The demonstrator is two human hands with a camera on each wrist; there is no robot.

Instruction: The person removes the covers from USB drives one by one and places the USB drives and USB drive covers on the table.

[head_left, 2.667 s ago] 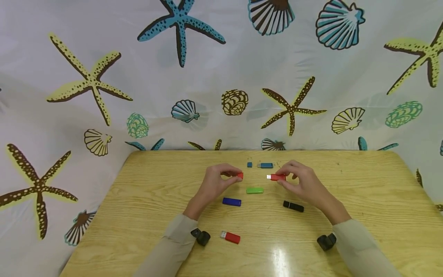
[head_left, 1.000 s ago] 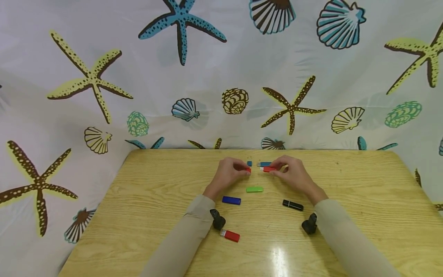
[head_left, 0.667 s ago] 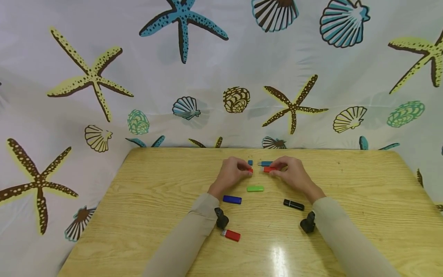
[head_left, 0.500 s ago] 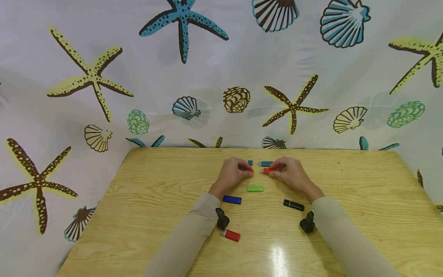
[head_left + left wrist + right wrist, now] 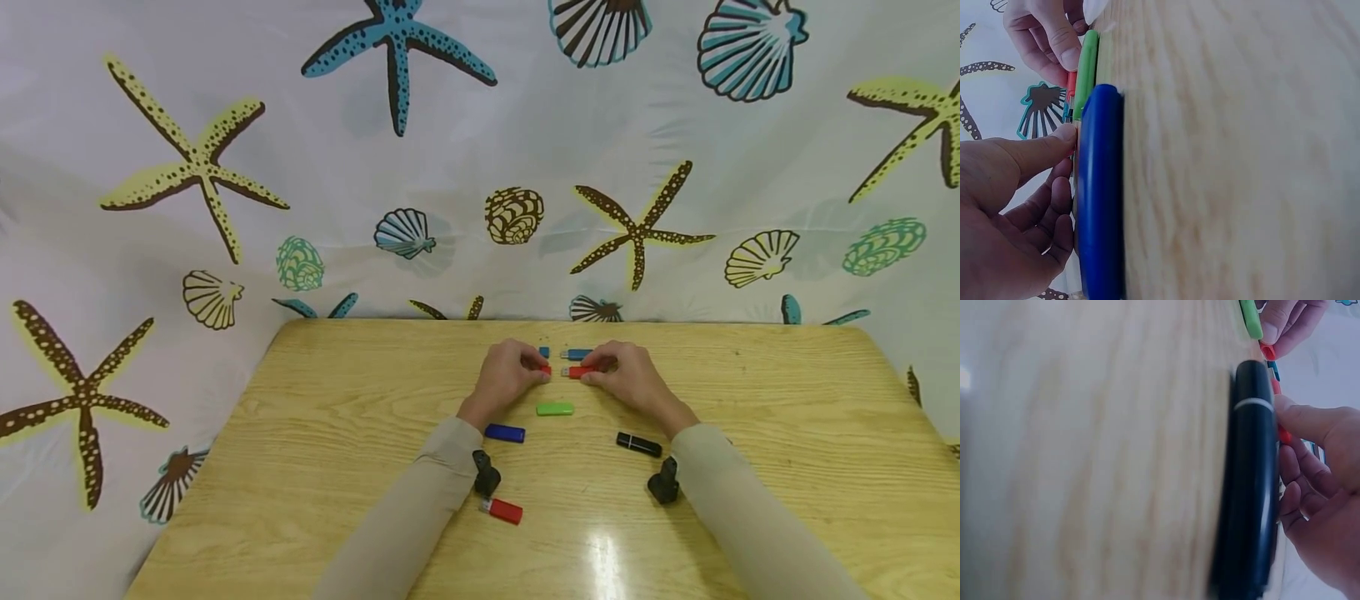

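The left hand [image 5: 508,372] grasps a small red cap [image 5: 547,371] between thumb and fingers. The right hand [image 5: 628,372] grasps a red USB stick [image 5: 578,372] in a like pinch, its metal plug exposed and directed at the cap; cap and plug are apart, with a narrow gap between. Whether either piece touches the wooden table [image 5: 337,400] cannot be told. Just beyond the left grip lies a blue cap [image 5: 544,352]; just beyond the right grip, an uncapped blue USB stick [image 5: 578,355]. On the near side of the two grips, about midway between them, lies a green stick [image 5: 555,409]. A dark blue stick [image 5: 506,433] lies nearer the person than the left grip, a black stick [image 5: 639,444] nearer than the right. Farthest back toward the person from the left grip, beside the left sleeve [image 5: 420,500], lies a second red stick [image 5: 504,511], plug exposed.
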